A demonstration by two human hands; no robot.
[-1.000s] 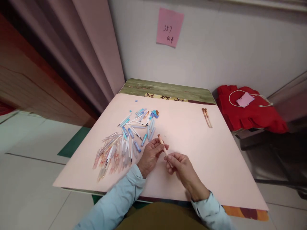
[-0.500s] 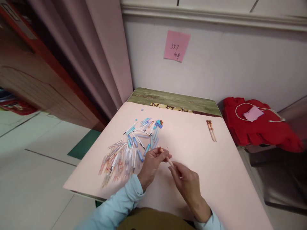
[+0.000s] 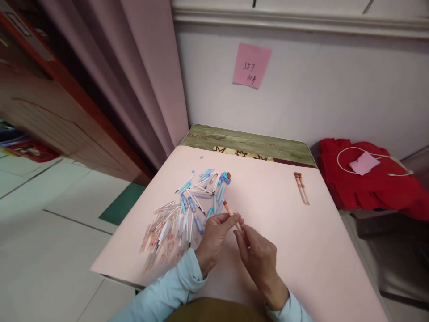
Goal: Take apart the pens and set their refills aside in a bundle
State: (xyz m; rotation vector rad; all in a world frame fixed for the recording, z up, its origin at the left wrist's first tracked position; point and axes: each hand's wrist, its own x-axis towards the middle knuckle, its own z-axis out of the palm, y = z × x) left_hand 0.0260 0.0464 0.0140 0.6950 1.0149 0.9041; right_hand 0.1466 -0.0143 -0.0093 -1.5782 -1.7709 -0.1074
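My left hand [image 3: 214, 237] is closed on a peach-coloured pen [image 3: 228, 207], whose brown-banded end sticks up past the fingers. Close by on the right, my right hand [image 3: 257, 252] pinches the lower end of the same pen, its fingertips nearly meeting those of the left. Just left of the hands lie white pen refills [image 3: 187, 223] with dark tips, mixed with blue pen barrels [image 3: 198, 223]. Nearer the table's left edge is a heap of clear, orange-tinted pen parts [image 3: 157, 239]. A small cluster of blue and brown pieces [image 3: 225, 178] sits beyond the refills.
Two brown-topped pens [image 3: 301, 188] lie side by side at the table's right. Pale pink sheeting [image 3: 301, 250] covers the tabletop. A red cloth [image 3: 345, 185] with a cord and pink note [image 3: 364, 163] rests beside it. A curtain [image 3: 144, 67] hangs at the left.
More of the pen's brown-banded end now shows above my left fingers. Both hands still hold the pen, and the view has shifted slightly.
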